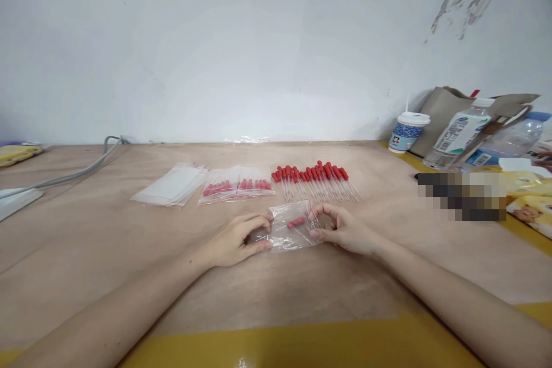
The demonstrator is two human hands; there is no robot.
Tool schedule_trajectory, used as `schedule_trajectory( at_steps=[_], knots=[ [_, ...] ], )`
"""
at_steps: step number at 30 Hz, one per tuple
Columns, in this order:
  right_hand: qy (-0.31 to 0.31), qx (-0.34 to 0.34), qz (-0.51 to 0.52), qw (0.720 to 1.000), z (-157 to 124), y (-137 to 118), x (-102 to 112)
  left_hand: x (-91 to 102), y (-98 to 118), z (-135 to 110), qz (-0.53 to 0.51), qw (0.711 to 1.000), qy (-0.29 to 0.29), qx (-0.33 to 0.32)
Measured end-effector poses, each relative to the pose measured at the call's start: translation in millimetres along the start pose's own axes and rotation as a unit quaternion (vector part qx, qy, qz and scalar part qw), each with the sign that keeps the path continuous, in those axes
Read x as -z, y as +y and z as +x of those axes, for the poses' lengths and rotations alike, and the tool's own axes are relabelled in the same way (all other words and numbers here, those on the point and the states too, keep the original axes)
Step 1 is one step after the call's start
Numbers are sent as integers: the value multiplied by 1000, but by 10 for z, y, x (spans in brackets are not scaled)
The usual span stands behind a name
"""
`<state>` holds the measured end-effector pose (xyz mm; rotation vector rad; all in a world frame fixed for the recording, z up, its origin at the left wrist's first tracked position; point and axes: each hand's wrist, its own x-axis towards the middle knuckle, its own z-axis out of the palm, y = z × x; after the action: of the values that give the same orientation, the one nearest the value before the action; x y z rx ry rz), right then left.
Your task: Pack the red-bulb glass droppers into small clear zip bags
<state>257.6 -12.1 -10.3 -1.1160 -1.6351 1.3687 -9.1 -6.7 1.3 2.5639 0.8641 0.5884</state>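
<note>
Between my hands, low over the table, is a clear plastic zip bag [282, 240] with a red-bulbed glass dropper [296, 222] inside; whether a second one lies with it I cannot make out. My left hand [239, 238] grips the bag's left end, fingers on top and thumb at the near side. At the right end, by the red-lined opening, my right hand [347, 231] pinches the edge between thumb and fingers. Just beyond lie loose droppers [321, 175] in a row, red bulbs away from me. Left of these are filled bags [235, 190] holding several droppers.
A stack of flat zip bags [168, 187] lies on the left, near a grey cable [88, 169]. To the right stand a blue paper cup [407, 135], a plastic bottle [461, 132] and a paper bag [435, 109]. A blurred dark object [463, 198] sits nearer. Behind rises a white wall [259, 52].
</note>
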Motion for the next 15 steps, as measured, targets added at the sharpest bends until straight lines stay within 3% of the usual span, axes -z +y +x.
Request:
schedule_trajectory(
  at_steps=[4,9,15],
  knots=[
    [-6,28,45,999,41,30,-17,5,-12,2,4,1000,-19,-5],
    [18,-47,86,995,87,82,34,-9,-84,-17,19,999,-30,-8],
    [-13,-60,105,993,97,120,56,-38,-146,-30,30,999,-30,-26]
  ],
)
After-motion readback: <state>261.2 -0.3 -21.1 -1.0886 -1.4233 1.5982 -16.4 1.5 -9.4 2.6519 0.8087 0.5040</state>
